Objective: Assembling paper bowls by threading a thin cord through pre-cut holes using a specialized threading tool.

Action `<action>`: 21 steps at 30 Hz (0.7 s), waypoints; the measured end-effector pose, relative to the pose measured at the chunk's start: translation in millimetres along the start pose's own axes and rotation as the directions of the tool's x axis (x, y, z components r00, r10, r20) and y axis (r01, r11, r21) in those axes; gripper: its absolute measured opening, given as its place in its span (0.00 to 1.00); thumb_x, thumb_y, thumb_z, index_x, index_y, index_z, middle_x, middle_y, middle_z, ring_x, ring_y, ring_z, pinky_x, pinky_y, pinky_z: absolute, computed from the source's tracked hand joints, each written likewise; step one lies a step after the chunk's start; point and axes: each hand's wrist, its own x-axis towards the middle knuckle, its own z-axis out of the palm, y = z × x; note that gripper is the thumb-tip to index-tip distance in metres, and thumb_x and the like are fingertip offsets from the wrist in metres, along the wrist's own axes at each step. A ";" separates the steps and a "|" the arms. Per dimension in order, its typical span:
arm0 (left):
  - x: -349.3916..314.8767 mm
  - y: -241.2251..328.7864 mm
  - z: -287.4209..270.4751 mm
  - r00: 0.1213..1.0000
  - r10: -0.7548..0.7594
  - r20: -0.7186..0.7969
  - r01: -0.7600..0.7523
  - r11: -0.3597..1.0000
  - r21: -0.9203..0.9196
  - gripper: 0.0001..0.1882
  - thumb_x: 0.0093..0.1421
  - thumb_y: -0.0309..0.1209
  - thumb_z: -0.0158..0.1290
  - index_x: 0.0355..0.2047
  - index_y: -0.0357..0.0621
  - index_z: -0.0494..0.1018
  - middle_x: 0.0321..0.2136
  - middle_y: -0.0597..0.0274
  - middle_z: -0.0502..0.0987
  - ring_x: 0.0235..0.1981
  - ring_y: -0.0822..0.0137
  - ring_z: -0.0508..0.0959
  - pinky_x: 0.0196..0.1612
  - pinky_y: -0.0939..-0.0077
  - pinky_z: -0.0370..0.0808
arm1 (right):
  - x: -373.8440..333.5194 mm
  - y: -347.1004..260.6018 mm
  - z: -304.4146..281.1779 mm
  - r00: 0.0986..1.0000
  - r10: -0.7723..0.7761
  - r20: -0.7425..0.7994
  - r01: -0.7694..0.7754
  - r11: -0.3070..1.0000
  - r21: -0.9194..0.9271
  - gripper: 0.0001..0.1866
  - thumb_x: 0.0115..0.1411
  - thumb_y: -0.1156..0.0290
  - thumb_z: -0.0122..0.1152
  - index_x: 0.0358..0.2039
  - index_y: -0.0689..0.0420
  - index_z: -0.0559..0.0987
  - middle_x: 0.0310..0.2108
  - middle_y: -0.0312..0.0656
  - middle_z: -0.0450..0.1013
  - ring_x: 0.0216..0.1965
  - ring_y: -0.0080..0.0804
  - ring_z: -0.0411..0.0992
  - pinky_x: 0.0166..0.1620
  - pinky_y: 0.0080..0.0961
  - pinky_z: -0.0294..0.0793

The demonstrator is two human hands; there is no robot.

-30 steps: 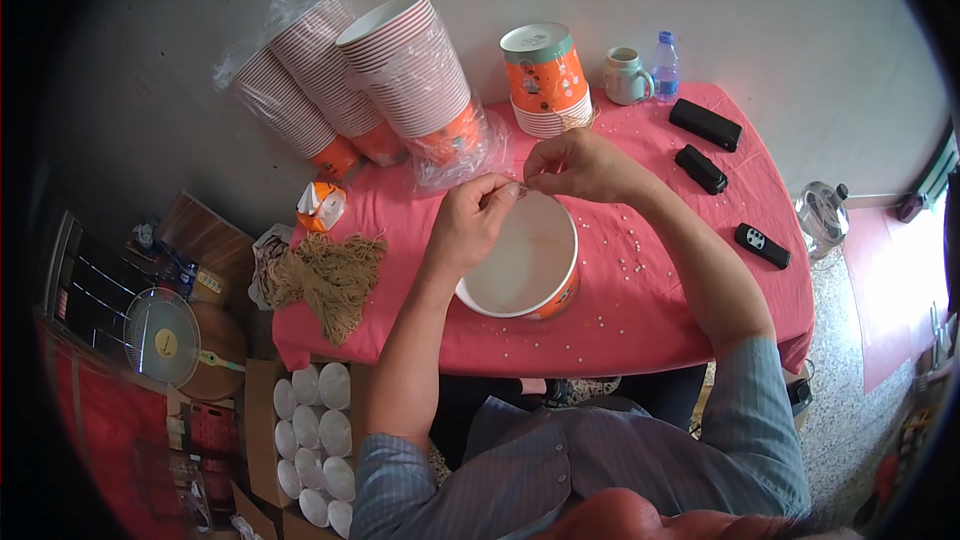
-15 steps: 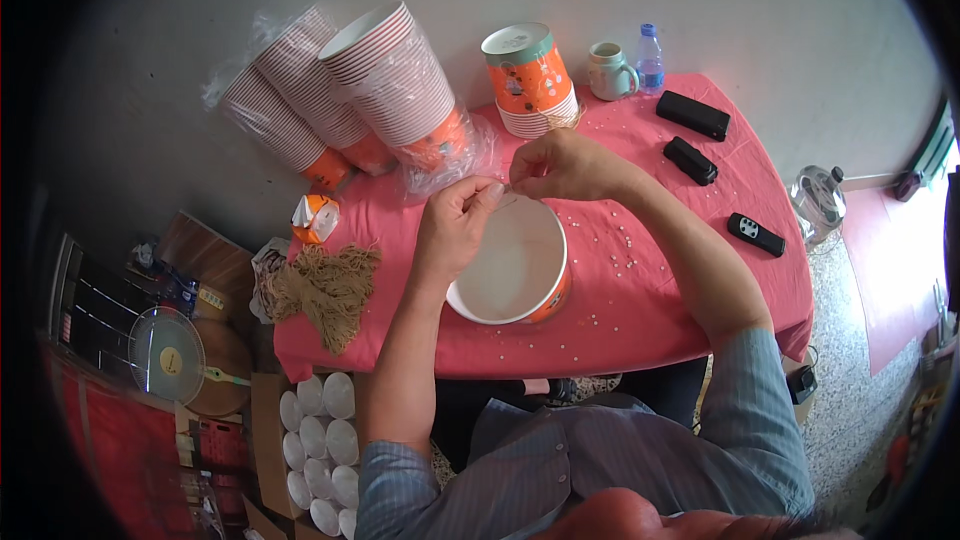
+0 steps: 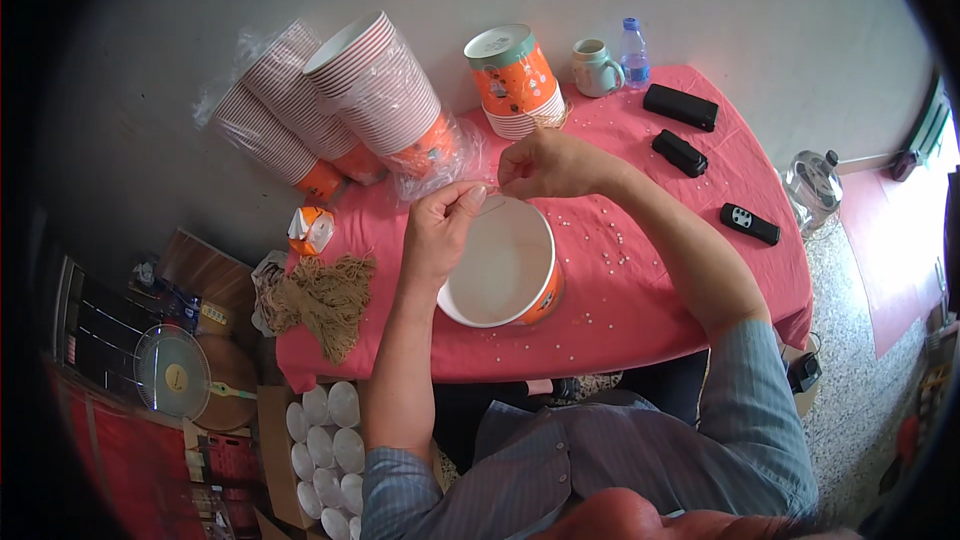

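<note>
An orange paper bucket (image 3: 500,270) with a white inside and rim stands near the table's front edge, its mouth tilted toward me. Above its far rim, my left hand (image 3: 440,225) is closed, thumb against the fingers. Close to its right, my right hand (image 3: 548,165) is also closed in a pinch, fingertips pointing down. A fine dark strand seems to run below the fingertips by the rim; too thin to tell which hand has it. What each pinch holds is hidden. At the left lies a bundle of tan strings (image 3: 325,305).
Plastic-wrapped stacks of paper buckets (image 3: 375,90) lean at the back left. Upturned buckets (image 3: 515,80), a mug (image 3: 596,70) and a water bottle (image 3: 634,55) stand behind. Black devices (image 3: 680,107) lie at right. Small white beads (image 3: 612,240) dot the pink cloth (image 3: 640,300). A box of cups (image 3: 330,450) sits below left.
The whole view has shifted slightly, with table things appearing a little further left. Both hands remain pinched close together above the bucket's far rim.
</note>
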 end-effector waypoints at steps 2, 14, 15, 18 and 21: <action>0.0 3.8 1.1 0.999 -0.035 0.001 0.035 0.999 -0.007 0.16 0.77 0.37 0.61 0.46 0.33 0.86 0.28 0.76 0.78 0.30 0.84 0.72 0.35 0.81 0.70 | 0.2 2.4 1.1 1.000 0.004 -0.001 -0.004 1.000 0.007 0.08 0.65 0.70 0.72 0.40 0.62 0.87 0.33 0.39 0.84 0.37 0.26 0.82 0.45 0.30 0.83; -1.5 2.2 -3.0 0.998 0.055 -0.017 -0.054 0.995 0.084 0.15 0.78 0.36 0.60 0.44 0.33 0.85 0.29 0.77 0.77 0.32 0.83 0.71 0.36 0.82 0.70 | 0.7 2.8 -3.5 1.000 0.014 -0.025 -0.015 0.998 -0.063 0.06 0.62 0.72 0.70 0.37 0.62 0.85 0.32 0.38 0.82 0.36 0.26 0.80 0.45 0.30 0.82; -0.9 2.5 -3.0 0.998 0.056 -0.017 -0.055 0.995 0.084 0.15 0.78 0.36 0.60 0.44 0.33 0.85 0.29 0.77 0.77 0.32 0.83 0.71 0.36 0.82 0.70 | 1.1 3.2 -4.3 0.999 0.024 -0.025 -0.025 0.998 -0.060 0.06 0.63 0.73 0.70 0.37 0.62 0.85 0.33 0.38 0.82 0.37 0.26 0.79 0.45 0.29 0.82; 2.0 -1.0 -3.5 1.000 0.004 -0.002 -0.004 0.999 0.037 0.15 0.78 0.36 0.60 0.45 0.33 0.85 0.29 0.78 0.76 0.32 0.83 0.71 0.36 0.82 0.70 | 0.4 8.1 -7.0 0.998 0.008 -0.056 -0.011 0.999 -0.042 0.08 0.64 0.74 0.68 0.44 0.60 0.86 0.35 0.37 0.83 0.41 0.26 0.81 0.48 0.30 0.82; 2.7 -5.7 -6.5 0.998 -0.062 0.004 0.062 0.998 0.000 0.15 0.78 0.36 0.60 0.46 0.34 0.85 0.31 0.77 0.78 0.33 0.83 0.72 0.38 0.82 0.71 | 0.8 12.1 -7.5 0.999 -0.026 -0.047 0.028 0.999 0.030 0.14 0.67 0.75 0.67 0.52 0.57 0.87 0.40 0.37 0.85 0.45 0.28 0.82 0.53 0.32 0.82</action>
